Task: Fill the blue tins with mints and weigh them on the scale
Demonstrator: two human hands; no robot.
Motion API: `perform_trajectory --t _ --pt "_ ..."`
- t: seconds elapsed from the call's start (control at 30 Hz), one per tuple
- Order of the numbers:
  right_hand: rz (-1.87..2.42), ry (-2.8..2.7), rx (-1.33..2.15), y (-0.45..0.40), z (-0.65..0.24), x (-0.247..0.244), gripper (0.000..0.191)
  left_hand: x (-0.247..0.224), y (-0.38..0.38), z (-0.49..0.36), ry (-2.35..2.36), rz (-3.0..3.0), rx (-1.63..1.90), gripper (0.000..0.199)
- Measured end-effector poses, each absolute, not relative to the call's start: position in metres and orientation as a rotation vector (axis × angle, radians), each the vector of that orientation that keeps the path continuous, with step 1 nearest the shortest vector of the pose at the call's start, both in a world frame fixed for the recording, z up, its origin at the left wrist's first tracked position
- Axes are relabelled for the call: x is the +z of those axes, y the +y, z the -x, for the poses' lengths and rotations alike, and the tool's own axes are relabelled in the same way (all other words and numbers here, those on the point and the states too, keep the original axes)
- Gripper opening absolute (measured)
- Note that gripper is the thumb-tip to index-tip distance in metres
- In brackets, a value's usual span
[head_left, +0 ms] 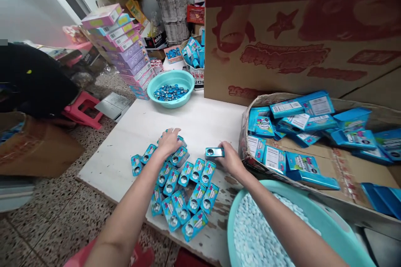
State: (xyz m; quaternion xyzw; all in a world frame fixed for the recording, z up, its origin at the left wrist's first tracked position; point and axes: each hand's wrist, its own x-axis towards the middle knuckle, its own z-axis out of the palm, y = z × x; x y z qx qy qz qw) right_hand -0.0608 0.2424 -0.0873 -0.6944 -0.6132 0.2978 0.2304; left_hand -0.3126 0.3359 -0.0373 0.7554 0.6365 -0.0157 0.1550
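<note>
My right hand (231, 159) grips a small blue box (214, 152) by its right end, just above the white table. A dark round spot shows on the box's pale, shiny face. Farther left, my left hand (169, 141) reaches over the back of a group of similar boxes, its fingers apart and partly hidden among them. Several blue boxes (171, 182) with printed labels and round silvery spots lie close together in front of me. A blue box (178, 157) sits right beside my left hand.
A turquoise bowl (171, 103) of small blue pieces stands at the table's back. At right, a carton (247, 150) holds blue packages; below it, a turquoise basin (233, 221) contains pale blue pieces. A large cardboard box (300, 75) rises behind. Stacked boxes (133, 56) stand at back left.
</note>
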Motion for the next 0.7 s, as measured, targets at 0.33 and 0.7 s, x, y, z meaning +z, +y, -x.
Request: perform_trajectory --t 0.33,0.7 --pt "1.851 -1.696 0.834 0.235 0.065 -0.09 0.029 -0.049 0.334 0.332 1.776 -2.169 0.166 0.055" --pt "2.179 -1.814 0.826 0.208 0.069 -0.068 0.063 -0.039 0.313 0.318 1.654 -2.116 -0.393 0.107"
